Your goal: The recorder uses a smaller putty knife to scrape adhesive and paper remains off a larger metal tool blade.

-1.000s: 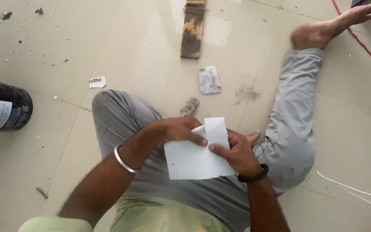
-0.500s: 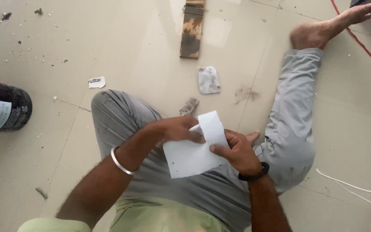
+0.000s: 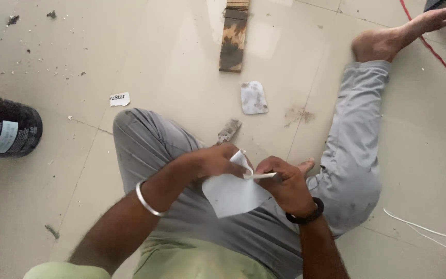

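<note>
A dark bottle (image 3: 3, 132) lies on the floor (image 3: 171, 57) at far left. Over the lap, the left hand (image 3: 215, 161) pinches the white paper (image 3: 233, 192) at its top edge; the right hand (image 3: 284, 185) pinches the folded flap beside it. Uneven pulling could tear the paper or skew the crease

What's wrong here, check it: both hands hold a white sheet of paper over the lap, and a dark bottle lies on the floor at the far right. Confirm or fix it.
One detail is off. The left hand and right hand do hold the white sheet of paper over the lap, but the dark bottle lies on the floor at the far left, not the right. The head view shows this.
</note>
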